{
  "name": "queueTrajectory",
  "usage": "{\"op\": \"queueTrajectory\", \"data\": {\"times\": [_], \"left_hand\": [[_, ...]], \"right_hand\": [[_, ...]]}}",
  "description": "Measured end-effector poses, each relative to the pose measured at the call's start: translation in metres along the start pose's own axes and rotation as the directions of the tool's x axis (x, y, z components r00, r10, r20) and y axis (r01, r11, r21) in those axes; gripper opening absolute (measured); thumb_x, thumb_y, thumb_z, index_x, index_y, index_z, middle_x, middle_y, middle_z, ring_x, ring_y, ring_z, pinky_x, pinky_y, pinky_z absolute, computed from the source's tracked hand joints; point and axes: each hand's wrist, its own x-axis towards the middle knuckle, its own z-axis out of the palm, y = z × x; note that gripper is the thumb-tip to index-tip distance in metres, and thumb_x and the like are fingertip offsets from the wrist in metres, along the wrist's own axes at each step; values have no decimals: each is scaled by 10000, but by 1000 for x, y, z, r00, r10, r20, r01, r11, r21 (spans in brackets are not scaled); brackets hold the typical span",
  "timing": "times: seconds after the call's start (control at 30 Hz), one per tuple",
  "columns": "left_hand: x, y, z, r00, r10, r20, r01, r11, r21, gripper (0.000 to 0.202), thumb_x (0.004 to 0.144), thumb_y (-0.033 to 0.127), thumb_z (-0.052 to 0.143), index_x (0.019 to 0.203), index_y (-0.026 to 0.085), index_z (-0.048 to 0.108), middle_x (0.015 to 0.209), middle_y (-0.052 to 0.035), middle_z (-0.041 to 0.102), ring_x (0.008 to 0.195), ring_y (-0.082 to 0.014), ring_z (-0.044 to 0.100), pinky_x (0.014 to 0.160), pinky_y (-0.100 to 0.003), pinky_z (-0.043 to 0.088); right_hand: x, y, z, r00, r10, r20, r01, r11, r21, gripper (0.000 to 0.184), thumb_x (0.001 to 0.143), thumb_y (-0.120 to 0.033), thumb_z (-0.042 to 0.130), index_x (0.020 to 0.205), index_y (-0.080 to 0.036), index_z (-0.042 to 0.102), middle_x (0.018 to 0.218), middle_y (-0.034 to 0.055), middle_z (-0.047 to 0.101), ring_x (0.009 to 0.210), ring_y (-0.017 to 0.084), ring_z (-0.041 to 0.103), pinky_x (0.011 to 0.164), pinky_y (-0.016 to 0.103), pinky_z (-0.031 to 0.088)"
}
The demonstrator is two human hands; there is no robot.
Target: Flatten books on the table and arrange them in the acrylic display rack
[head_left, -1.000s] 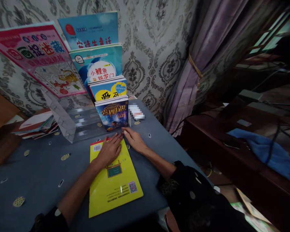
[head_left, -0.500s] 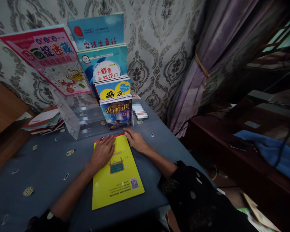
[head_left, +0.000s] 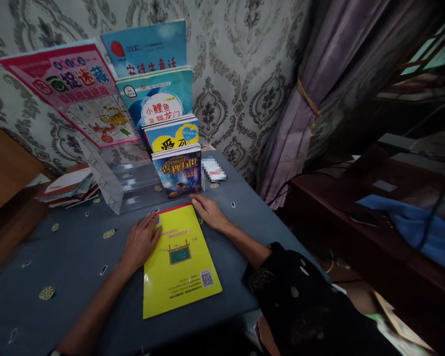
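A yellow book (head_left: 185, 277) lies flat on the cloth-covered table, its red edge away from me and a small chalkboard picture and QR code on the cover. My left hand (head_left: 143, 240) rests across the book's far left corner, fingers stretched out and nothing held. At the far right corner is my right hand (head_left: 209, 212), fingers extended beside the book's edge. Just beyond the hands stands a clear acrylic rack (head_left: 109, 190) holding several upright books, with a dark blue book (head_left: 180, 173) in front and a pink book (head_left: 81, 94) at the left.
A pile of books and papers (head_left: 68, 185) lies left of the rack. Right of it is a blurred-out white item (head_left: 213, 169). A patterned wall and a tied purple curtain (head_left: 300, 99) stand behind. Further right, a blue cloth (head_left: 404, 217) lies on dark red furniture (head_left: 319, 207).
My left hand has slid left across the book toward its left edge, uncovering more of the cover. My right hand has stayed nearly in place.
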Motion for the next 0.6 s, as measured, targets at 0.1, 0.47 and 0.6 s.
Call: {"op": "queueTrajectory", "data": {"times": [0.1,0.47,0.6], "left_hand": [[7,7,6,997,81,2,-81,996,-46,466,997,378,383,1349,126,555,1446,-151,542,1350,-280,500,1099,-461,426],[63,43,28,956,289,51,-272,938,-214,464,1019,363,384,1439,185,466,1501,-121,484,1431,-252,392,1154,-507,323],[68,46,29,952,302,42,-286,933,-219,457,1022,342,369,1439,181,468,1492,-116,496,1426,-252,400,1149,-513,330]], "right_hand": [[2,2,-1,1000,8,-8,-8,999,34,385,1015,-343,371,1252,-178,626,1244,113,694,1160,249,642,995,402,477],[5,8,0,1000,0,-24,2,996,90,392,1025,-373,383,1266,-186,629,1177,107,719,1090,237,669,942,382,496],[6,10,1,999,-9,-33,13,996,93,391,1029,-377,381,1273,-197,627,1165,94,725,1075,226,673,932,370,498]]}}
